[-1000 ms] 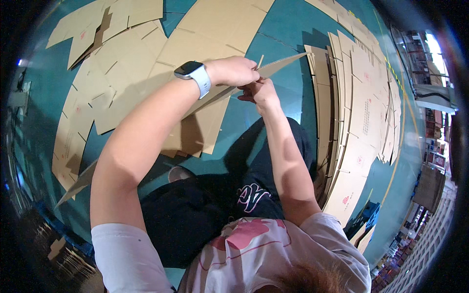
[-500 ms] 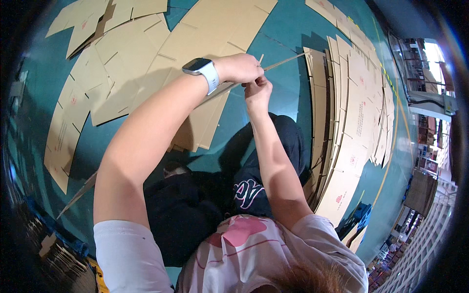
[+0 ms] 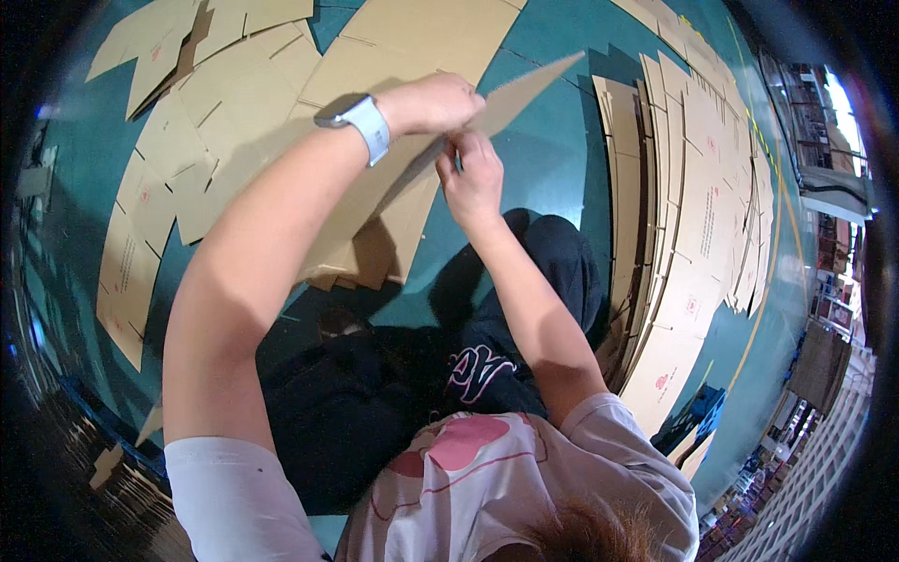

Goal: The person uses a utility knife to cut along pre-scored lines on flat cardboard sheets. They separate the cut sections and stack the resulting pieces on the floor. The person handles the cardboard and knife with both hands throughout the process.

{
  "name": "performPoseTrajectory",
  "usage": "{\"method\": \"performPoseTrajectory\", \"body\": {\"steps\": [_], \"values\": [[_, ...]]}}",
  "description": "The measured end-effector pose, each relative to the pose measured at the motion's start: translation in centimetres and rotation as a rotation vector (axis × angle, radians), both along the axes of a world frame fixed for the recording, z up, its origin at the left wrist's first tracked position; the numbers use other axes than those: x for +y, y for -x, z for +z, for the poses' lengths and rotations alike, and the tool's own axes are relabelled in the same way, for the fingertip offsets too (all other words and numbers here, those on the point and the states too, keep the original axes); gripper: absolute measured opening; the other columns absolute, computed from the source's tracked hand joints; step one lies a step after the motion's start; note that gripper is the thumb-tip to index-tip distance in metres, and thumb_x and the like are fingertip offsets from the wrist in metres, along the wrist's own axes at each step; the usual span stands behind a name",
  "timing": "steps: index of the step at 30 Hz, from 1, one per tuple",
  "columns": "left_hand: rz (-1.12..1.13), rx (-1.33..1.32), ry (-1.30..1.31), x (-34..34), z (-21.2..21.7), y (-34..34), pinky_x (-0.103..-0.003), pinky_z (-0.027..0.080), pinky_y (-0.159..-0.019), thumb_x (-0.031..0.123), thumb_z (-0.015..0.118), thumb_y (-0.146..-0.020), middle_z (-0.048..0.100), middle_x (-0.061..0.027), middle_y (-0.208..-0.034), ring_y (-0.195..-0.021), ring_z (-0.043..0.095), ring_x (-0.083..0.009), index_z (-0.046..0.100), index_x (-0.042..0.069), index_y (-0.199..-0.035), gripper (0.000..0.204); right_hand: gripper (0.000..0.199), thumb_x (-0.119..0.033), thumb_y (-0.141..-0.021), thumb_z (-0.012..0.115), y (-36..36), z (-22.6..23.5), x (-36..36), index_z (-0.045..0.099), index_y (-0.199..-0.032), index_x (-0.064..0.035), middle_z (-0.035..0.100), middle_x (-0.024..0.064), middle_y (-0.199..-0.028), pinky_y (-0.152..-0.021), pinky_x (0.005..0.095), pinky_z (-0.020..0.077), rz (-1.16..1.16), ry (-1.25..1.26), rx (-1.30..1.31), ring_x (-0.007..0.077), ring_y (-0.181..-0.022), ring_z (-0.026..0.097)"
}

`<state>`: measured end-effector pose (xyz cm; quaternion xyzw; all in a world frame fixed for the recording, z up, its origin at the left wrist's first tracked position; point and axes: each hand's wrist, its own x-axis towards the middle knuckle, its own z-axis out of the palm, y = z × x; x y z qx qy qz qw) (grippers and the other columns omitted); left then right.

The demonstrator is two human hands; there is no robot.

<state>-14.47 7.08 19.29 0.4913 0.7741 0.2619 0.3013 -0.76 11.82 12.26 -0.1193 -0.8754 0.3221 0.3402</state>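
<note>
A flat cardboard sheet [image 3: 526,92] with slots is held up in front of me, tilted, its far corner pointing up and to the right. My left hand [image 3: 435,103], with a watch on its wrist, is closed over its upper edge. Just below, my right hand [image 3: 473,178] has its fingers bent and pinched at the sheet's edge, close to the left hand. Their exact contact is partly hidden by the fingers. Part of the sheet runs down behind my left forearm.
Overlapping slotted cardboard sheets [image 3: 253,84] cover the green floor at the far left. A leaning row of cardboard sheets [image 3: 698,215] stands to the right, with a blue pallet [image 3: 698,417] near its lower end. Stacked cardboard edges [image 3: 122,487] lie at the lower left.
The held sheet has turned from nearly edge-on to showing more of its face. Both hands have shifted slightly left, the left one also upward.
</note>
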Motion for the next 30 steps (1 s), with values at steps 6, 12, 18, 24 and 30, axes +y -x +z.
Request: {"method": "performPoseTrajectory", "body": {"steps": [6,12,18,24,30], "values": [[0.120,-0.093,0.063,-0.6,1.4,-0.3,-0.039,0.045,-0.075,0.032,0.042,-0.083,0.061,-0.0242,-0.083,-0.077,0.059,-0.0327,0.061,-0.006,-0.086,0.042,0.008,-0.005,-0.079,0.059,-4.5,-3.1,1.6,0.052,-0.082,-0.0011,0.054,0.0186,-0.080,-0.062,0.0401,0.0458,-0.064,0.220,-0.309,0.0349,-0.074,0.056],[0.172,-0.187,0.177,-10.2,4.4,-1.0,-0.036,0.045,-0.073,0.050,0.044,-0.087,0.059,-0.0191,-0.080,-0.075,0.056,-0.0244,0.059,-0.004,-0.092,0.056,0.057,-0.011,-0.075,0.064,1.4,8.0,4.2,0.044,-0.127,-0.0182,0.050,0.0195,-0.108,-0.078,0.0381,0.0485,0.061,-0.193,-0.097,0.0324,-0.097,0.055],[0.250,-0.174,0.512,-29.3,8.2,-2.0,-0.034,0.041,-0.064,0.040,0.052,-0.090,0.054,-0.0136,-0.074,-0.068,0.047,-0.0169,0.056,-0.001,-0.087,0.041,0.020,-0.023,-0.085,0.054,7.0,8.3,9.5,0.054,-0.102,-0.0117,0.065,0.0138,-0.082,-0.066,0.0386,0.0502,0.314,-0.436,-0.526,0.0287,-0.074,0.064],[0.320,-0.122,0.408,-34.8,8.0,-2.1,-0.035,0.046,-0.068,0.027,0.058,-0.085,0.060,-0.0189,-0.077,-0.068,0.056,-0.0259,0.061,0.000,-0.091,0.028,0.019,-0.015,-0.087,0.055,12.2,10.1,20.1,0.049,-0.104,-0.0075,0.064,0.0109,-0.087,-0.067,0.0317,0.0489,0.261,-0.305,-0.393,0.0201,-0.072,0.061],[0.150,-0.082,0.224,-26.9,4.0,-1.8,-0.039,0.045,-0.084,0.020,0.054,-0.081,0.060,-0.0229,-0.096,-0.093,0.058,-0.0358,0.057,-0.002,-0.102,0.031,0.035,-0.019,-0.087,0.055,13.2,8.6,23.3,0.047,-0.117,-0.0041,0.061,0.0179,-0.094,-0.074,0.0371,0.0494,-0.007,-0.448,-0.235,0.0309,-0.087,0.062]]}}
